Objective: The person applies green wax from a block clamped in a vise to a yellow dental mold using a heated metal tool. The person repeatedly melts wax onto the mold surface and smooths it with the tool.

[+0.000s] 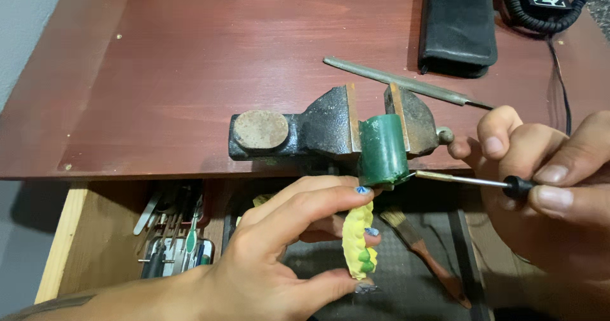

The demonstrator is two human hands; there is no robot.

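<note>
Dark green wax cylinder (382, 149) in a blackish, rust-brown vise (330, 130). Pale yellow strip (359, 238) dotted with green blobs. Reddish-brown wood-grain tabletop (222, 54). Black pouch (457, 22). Grey metal file (400, 81). Blue-patterned nails on the left hand (279, 257).

You're looking down on a reddish-brown wooden table (190, 73), and a rusty black bench vise (330, 130) sits right at its front edge. Just behind the vise a long grey metal file (397, 79) lies slantwise on the wood. Further back there's a black pouch (457, 22) lying flat, with a coiled black cord (553, 16) beside it at the far right corner.
</note>
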